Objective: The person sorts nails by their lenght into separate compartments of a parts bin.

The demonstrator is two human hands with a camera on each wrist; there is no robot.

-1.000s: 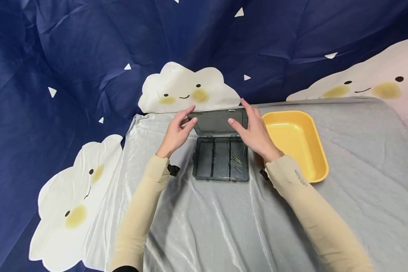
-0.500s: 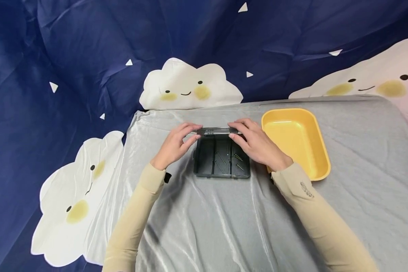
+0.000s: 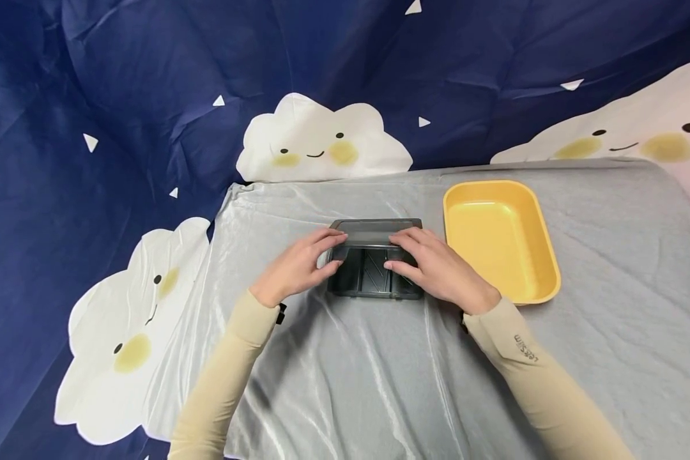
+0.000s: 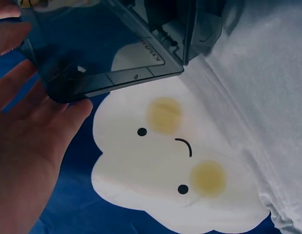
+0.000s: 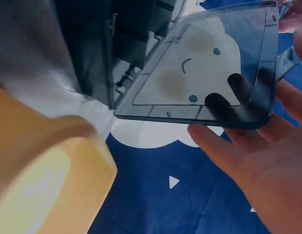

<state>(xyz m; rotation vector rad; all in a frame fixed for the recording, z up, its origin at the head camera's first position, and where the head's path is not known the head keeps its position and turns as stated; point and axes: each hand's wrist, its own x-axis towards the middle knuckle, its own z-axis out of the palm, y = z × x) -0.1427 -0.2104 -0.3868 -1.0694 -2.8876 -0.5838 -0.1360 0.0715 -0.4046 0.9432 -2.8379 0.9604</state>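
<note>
A dark see-through compartment box (image 3: 375, 295) lies on the cloth, its hinged lid (image 3: 368, 231) tilted part of the way down over the compartments. Thin screws (image 3: 374, 265) show through the front gap, and the back of the box is covered by the lid. My left hand (image 3: 296, 265) holds the lid's left front corner, fingers on the outer face and thumb at the front edge. At the opposite corner, my right hand (image 3: 439, 265) grips it in the same way. In the right wrist view, fingertips show through the lid (image 5: 190, 73).
A yellow tray (image 3: 546, 268) stands just right of the box, beside my right hand. Grey cloth (image 3: 345, 377) covers the table. Behind it hangs a dark blue backdrop (image 3: 167, 83) with printed clouds.
The lid has swung from standing open toward the front, down over the compartments. Both hands have come forward and down with it, keeping to its corners.
</note>
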